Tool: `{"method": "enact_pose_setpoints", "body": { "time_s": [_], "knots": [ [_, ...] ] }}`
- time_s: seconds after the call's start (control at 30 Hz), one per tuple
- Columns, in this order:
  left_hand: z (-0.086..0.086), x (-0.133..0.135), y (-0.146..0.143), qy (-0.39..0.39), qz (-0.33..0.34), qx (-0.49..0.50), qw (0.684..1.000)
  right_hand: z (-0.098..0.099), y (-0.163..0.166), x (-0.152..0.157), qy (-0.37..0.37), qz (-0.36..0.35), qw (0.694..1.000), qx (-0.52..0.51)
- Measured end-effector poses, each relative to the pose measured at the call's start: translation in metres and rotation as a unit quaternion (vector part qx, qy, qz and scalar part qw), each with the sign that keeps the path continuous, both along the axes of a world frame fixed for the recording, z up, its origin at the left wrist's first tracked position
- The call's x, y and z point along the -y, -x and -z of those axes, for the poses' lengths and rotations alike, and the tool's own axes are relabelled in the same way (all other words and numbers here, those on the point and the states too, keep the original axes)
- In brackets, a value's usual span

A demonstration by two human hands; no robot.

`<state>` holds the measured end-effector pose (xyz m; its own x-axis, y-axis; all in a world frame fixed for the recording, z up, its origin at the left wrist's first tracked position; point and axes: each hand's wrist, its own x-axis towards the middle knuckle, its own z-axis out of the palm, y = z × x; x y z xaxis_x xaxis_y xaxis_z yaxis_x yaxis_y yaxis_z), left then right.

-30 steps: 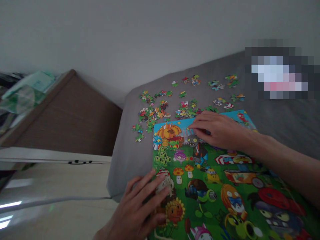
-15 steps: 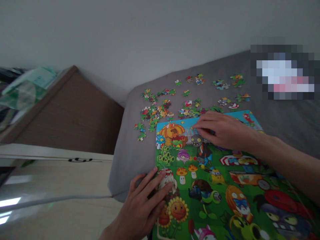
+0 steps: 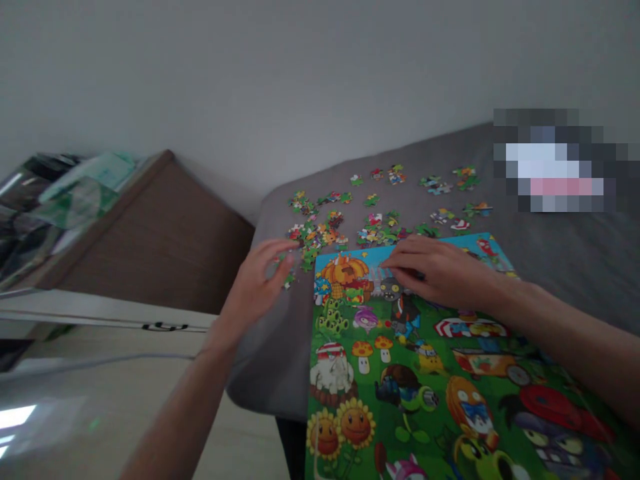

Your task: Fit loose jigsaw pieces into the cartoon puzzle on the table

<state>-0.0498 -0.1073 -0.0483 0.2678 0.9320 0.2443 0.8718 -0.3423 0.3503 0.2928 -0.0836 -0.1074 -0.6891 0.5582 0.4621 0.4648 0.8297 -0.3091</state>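
Observation:
A jigsaw puzzle board (image 3: 350, 373) with cartoon plants and zombies on green and blue lies on the grey surface. My right hand (image 3: 435, 267) rests at its upper edge, fingers bent and pinched together over the sky and fence part. Whatever lies under those fingertips is hidden. To the left of the board, my left hand (image 3: 263, 280) hovers by the loose puzzle pieces (image 3: 317, 235). Its thumb and fingers are apart, and I see nothing between them. A few pieces show partly behind that hand.
More puzzle pieces (image 3: 435, 185) are scattered behind the board. The grey padded surface (image 3: 275, 373) ends at a rounded left edge. A brown cabinet (image 3: 165, 247) stands at left, with plastic packages (image 3: 95, 183) beside it. A pixelated patch covers the far right.
My left hand has lifted off the board's left side and moved up and forward to the loose pieces. My right hand stays at the board's upper edge. The view has shifted slightly.

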Motion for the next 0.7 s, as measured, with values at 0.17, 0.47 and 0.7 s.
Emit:
{"method": "enact_pose_setpoints", "body": {
  "time_s": [0.17, 0.47, 0.7],
  "knots": [
    [0.021, -0.094, 0.018, 0.017, -0.033, -0.051, 0.998, 0.002, 0.001, -0.001, 0.011, -0.005, 1.0, -0.004],
    [0.04, -0.114, 0.03, 0.049, -0.043, -0.037, 0.997, -0.002, 0.004, 0.002, 0.049, -0.005, 0.999, 0.014],
    [0.031, -0.109, 0.03, 0.06, -0.089, 0.069, 0.992, -0.002, 0.003, 0.0, 0.05, -0.007, 0.999, 0.017]
  ]
}}
